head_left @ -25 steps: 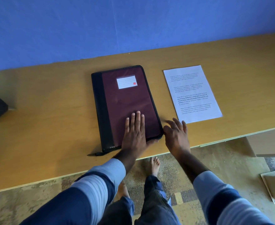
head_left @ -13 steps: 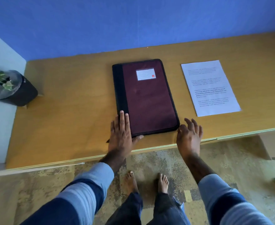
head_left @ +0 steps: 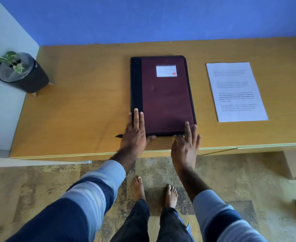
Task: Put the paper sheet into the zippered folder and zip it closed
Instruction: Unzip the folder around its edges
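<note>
A maroon zippered folder (head_left: 166, 98) with a black spine and a white label lies shut and flat on the wooden table (head_left: 84, 105). My left hand (head_left: 135, 135) rests flat on its near left corner, fingers spread, thumb against the near edge. My right hand (head_left: 187, 145) is at the near right corner with open fingers, its fingertips touching the corner beside the small metal zipper pull (head_left: 175, 135). The printed paper sheet (head_left: 236, 92) lies flat on the table to the right of the folder, apart from both hands.
A dark potted plant (head_left: 21, 74) stands at the table's far left, against a white wall. A blue wall runs behind the table. A black strap end (head_left: 119, 136) sticks out left of the folder's near edge. My bare feet stand on the carpet below the table edge.
My left hand slid from the folder's middle to its near left corner. My right hand came up from the table edge onto the near right corner. The view shifted left.
</note>
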`<state>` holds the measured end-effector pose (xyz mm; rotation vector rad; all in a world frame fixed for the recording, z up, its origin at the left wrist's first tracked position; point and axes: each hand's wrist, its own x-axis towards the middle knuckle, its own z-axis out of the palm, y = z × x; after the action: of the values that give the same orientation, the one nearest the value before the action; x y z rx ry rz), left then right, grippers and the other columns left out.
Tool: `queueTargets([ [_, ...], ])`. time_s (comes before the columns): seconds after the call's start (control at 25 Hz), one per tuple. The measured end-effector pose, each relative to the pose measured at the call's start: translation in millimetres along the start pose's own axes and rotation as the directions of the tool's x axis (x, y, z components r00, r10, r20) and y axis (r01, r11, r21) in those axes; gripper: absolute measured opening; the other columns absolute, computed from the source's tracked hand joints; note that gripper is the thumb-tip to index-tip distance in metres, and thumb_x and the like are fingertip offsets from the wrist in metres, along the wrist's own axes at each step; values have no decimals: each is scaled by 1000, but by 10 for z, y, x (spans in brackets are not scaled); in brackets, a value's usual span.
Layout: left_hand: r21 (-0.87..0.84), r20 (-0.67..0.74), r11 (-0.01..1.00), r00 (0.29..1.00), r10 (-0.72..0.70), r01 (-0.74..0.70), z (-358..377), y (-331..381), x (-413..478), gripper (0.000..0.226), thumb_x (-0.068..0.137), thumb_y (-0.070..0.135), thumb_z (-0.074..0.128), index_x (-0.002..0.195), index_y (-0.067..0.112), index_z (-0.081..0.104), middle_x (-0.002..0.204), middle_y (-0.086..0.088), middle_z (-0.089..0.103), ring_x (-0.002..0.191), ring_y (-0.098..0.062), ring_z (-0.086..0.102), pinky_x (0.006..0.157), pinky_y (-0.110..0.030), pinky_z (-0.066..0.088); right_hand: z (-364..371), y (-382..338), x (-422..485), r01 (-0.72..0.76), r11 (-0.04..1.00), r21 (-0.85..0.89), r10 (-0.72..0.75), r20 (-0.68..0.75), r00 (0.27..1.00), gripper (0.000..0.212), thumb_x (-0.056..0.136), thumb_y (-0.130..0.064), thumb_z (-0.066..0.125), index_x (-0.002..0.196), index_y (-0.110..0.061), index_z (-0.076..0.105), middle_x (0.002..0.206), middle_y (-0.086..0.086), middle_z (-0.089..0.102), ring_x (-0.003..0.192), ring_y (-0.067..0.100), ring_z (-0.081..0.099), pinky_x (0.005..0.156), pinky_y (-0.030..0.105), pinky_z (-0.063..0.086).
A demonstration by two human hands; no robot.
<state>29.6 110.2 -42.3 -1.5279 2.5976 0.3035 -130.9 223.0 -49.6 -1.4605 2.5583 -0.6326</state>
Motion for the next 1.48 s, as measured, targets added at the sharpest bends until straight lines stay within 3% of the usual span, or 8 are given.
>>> queueTargets([
  [0.12, -64, 15, 998, 1000, 26, -25, -22, -20, -12, 105, 93, 68, 39, 159, 3, -10, 167, -17, -20, 155, -37, -6, 120, -41, 27, 70, -119, -31, 66, 998, 22, -66, -12, 998, 19, 86, 0, 64, 75, -13, 56, 166, 14, 27, 157, 37, 9, 123, 61, 15],
  [0.32, -130, -5, 991, 1000, 26, -26, -61, 47, 65, 93, 99, 17, 58, 159, 6, -13, 167, -13, -22, 156, -35, -9, 118, -43, 39, 117, -258, 38, 106, 994, 20, -106, 19, 994, 17, 86, -2, 63, 75, -13, 55, 167, 13, 26, 158, 35, 4, 124, 59, 12],
  [0.48, -163, 18, 986, 999, 27, -24, -117, 77, 113, 93, 101, 31, 60, 160, 8, -9, 168, -9, -19, 157, -30, -7, 113, -36, 45, 139, -317, 59, 150, 989, 14, -150, 20, 988, 17, 86, -3, 64, 75, -13, 56, 166, 15, 28, 158, 34, 3, 125, 58, 10],
  [0.64, -311, 125, 946, 983, 137, -92, -252, -135, 120, 106, 92, 53, 62, 161, 11, -7, 168, -5, -20, 157, -24, -7, 119, -42, 35, 190, -434, 0, 178, 983, 42, -179, 16, 984, 15, 88, -4, 63, 77, -12, 58, 165, 16, 31, 157, 37, 7, 124, 61, 13],
  [0.84, -273, 131, 954, 978, 165, -125, -196, -650, -52, 114, 88, 50, 70, 161, 18, -12, 169, -4, -16, 156, -18, -5, 128, -42, 7, 187, -469, 31, 193, 981, 35, -194, 40, 980, 15, 89, -5, 60, 77, -13, 57, 165, 15, 31, 157, 37, 6, 125, 59, 9],
  [1.08, -251, 170, 956, 966, 196, -150, -39, -725, -135, 102, 93, 34, 65, 161, 17, -9, 170, 0, -12, 149, -8, -17, 128, -43, 2, 211, -580, -30, 181, 981, 72, -186, 83, 979, 16, 88, -2, 59, 77, -12, 57, 166, 14, 29, 157, 38, 2, 125, 60, 12],
  [1.4, -254, 176, 954, 963, 205, -156, -126, -730, -135, 103, 92, 35, 69, 162, 17, -3, 171, 0, -6, 157, -20, -6, 127, -44, 0, 359, -1055, -203, 282, 949, 144, -303, 159, 940, 14, 94, -8, 55, 82, -13, 61, 168, 11, 21, 157, 31, -12, 126, 49, -6],
  [1.48, -275, 191, 950, 960, 204, -147, -147, -750, -140, 101, 92, 32, 70, 162, 19, -2, 171, 0, -4, 157, -20, -6, 128, -46, 2, 407, -1142, -234, 279, 950, 139, -302, 187, 935, 13, 94, -9, 55, 85, -14, 63, 169, 12, 20, 156, 32, -14, 127, 53, -2],
])
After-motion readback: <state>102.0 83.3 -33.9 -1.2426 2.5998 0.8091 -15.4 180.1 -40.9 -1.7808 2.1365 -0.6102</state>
